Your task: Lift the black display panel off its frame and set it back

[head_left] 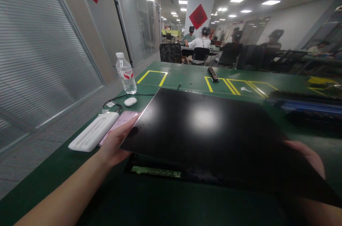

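Observation:
A flat, glossy black display panel is held tilted above the green table, with ceiling light glaring on its face. My left hand grips its left edge, the fingers partly hidden underneath. At the right edge, my right hand closes on the panel, its fingers mostly out of sight. Below the near edge shows a green circuit board strip; whether it is joined to the panel I cannot tell. Beside my left hand lie a pink phone and a white power bank-like block.
A water bottle, a white oval case and a black cable sit at the left. Yellow tape marks the table's far part, near a dark studded strip. Several people sit beyond.

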`<act>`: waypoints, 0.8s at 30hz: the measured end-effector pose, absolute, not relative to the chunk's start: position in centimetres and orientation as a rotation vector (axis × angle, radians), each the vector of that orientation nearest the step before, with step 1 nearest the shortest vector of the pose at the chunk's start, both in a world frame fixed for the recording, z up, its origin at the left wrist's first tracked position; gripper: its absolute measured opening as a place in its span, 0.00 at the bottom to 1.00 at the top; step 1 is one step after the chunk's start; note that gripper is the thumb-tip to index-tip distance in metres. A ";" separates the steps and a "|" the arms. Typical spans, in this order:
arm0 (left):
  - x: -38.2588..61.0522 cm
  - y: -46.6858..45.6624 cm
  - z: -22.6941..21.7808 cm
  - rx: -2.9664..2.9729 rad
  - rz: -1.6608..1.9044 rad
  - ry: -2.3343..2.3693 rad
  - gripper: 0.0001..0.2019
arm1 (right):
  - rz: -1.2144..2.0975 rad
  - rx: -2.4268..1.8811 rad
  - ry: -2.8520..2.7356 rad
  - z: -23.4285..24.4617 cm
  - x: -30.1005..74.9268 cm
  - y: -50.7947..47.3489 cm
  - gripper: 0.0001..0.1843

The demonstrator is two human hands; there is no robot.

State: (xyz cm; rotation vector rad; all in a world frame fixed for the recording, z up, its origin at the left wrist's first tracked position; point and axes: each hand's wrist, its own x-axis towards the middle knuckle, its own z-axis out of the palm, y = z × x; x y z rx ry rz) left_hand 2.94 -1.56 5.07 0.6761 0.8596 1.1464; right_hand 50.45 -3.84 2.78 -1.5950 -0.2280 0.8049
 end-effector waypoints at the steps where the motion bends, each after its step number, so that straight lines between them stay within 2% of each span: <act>1: 2.9 -1.6 5.2 0.671 1.163 0.854 0.24 | 0.921 -1.569 -0.173 3.2 50.0 -3.8 0.13; 3: 2.8 -1.6 5.4 0.660 1.191 0.849 0.26 | 1.111 -1.542 -0.094 4.2 48.9 -3.9 0.13; 6: 2.5 -1.5 5.5 0.646 1.230 0.864 0.30 | 1.191 -1.528 -0.123 5.3 47.6 -3.8 0.14; 11: 2.3 -1.3 5.9 0.658 1.349 0.945 0.34 | 1.462 -1.386 -0.288 4.0 47.9 -3.2 0.16; 16: 2.7 -1.4 6.4 0.626 1.440 1.007 0.33 | 1.418 -1.293 -0.671 1.4 50.4 -2.2 0.25; 21: 2.7 -1.6 6.3 0.666 1.426 1.014 0.33 | 1.316 -1.373 -0.697 1.2 50.9 -2.0 0.35; 24: 2.8 -1.6 6.1 0.694 1.384 1.018 0.33 | 1.254 -1.408 -0.683 1.5 50.5 -2.1 0.37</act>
